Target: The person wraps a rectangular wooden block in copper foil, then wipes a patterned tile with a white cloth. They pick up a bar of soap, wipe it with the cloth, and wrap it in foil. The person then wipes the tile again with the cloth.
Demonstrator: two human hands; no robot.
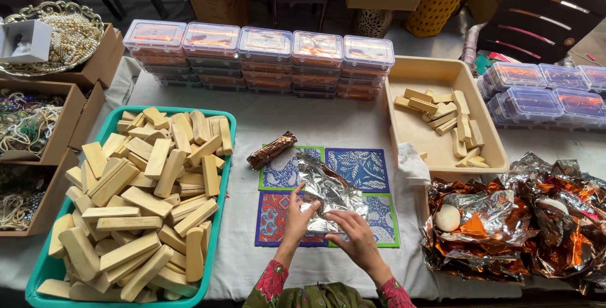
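Note:
My left hand (298,214) and my right hand (355,237) both rest on a crinkled sheet of silver foil (328,189). The sheet lies over patterned square mats (361,168) in blue, red and green. My fingers press and fold the foil's near edge; something seems wrapped inside, but I cannot see it. A finished foil-wrapped bar (271,149), copper-brown, lies just beyond the mats on the left.
A teal tray (225,175) at the left is heaped with pale wooden blocks. A beige tray (491,150) at the right holds several blocks. Loose copper and silver foil (524,219) piles at the right. Stacked clear lidded boxes (265,55) line the back; boxes of beads (25,125) stand far left.

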